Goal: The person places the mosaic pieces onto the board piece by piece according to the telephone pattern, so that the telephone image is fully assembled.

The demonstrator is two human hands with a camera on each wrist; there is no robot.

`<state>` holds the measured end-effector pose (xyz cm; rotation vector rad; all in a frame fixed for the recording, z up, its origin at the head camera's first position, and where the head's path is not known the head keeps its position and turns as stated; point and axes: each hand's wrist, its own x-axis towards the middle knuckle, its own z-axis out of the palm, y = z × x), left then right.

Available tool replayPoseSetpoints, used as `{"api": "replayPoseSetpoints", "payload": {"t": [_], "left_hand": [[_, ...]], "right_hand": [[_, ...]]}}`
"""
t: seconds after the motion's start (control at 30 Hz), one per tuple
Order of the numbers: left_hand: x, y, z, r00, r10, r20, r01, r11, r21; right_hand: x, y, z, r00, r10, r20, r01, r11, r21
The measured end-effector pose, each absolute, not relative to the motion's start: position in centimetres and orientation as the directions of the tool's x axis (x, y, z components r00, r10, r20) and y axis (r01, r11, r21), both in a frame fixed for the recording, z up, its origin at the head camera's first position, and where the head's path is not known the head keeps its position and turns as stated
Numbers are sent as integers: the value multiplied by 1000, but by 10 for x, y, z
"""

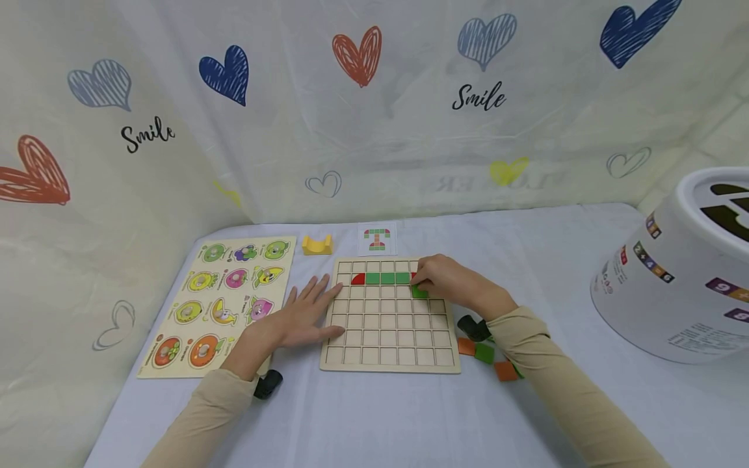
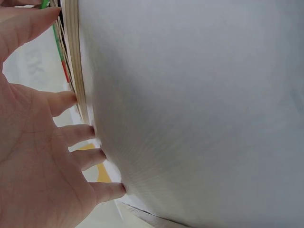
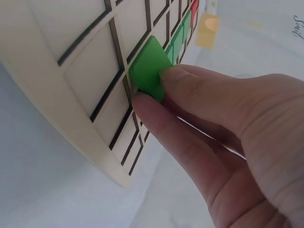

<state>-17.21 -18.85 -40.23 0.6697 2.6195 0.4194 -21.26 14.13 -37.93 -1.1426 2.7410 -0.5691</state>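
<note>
A wooden grid board lies on the white cloth. Along one of its upper rows sit a red rounded tile and several green square tiles; a bit of red shows beside the right fingers. My right hand pinches another green square tile between thumb and fingers. That tile is tilted against the grid near the row's right end, part of it covered by the fingers. With fingers straight and spread, my left hand touches the board's left edge. Behind the board is a pattern card with a red and green figure.
Loose orange tiles and green tiles lie right of the board, partly under the right sleeve. A fruit picture board lies left, with a yellow curved block behind. A large white tub stands far right.
</note>
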Motion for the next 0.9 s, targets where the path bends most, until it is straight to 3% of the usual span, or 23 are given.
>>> {"api": "replayPoseSetpoints", "payload": {"t": [0.3, 0.67, 0.9], "left_hand": [[-173, -188, -402, -801, 507, -317, 387, 844, 372], [-172, -187, -402, -804, 506, -312, 382, 843, 380], [-172, -188, -402, -805, 506, -309, 384, 842, 378]], "right_hand": [[-214, 139, -382, -700, -711, 75, -687, 640, -344], [-212, 160, -375, -708, -703, 71, -637, 591, -495], [-199, 196, -354, -730, -683, 5, -600, 637, -484]]}}
